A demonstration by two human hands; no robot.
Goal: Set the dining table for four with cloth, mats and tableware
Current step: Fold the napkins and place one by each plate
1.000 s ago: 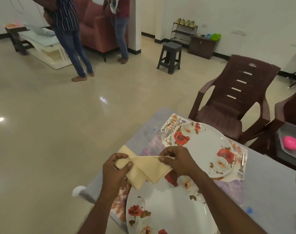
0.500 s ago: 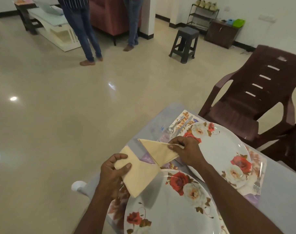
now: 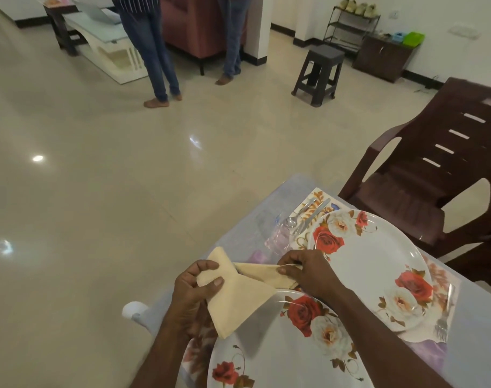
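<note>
Both grips, left hand (image 3: 195,287) and right hand (image 3: 305,271), pinch napkin (image 3: 238,298) between them.

Glossy beige floor (image 3: 98,163), brown plastic chair (image 3: 423,175), dark stool (image 3: 319,71), white walls (image 3: 448,15).

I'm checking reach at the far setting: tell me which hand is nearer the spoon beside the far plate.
Right. The right hand, pinching the napkin, sits just below the spoon, beside the far plate. The left hand holds the napkin's other end, farther left and nearer the person.
</note>
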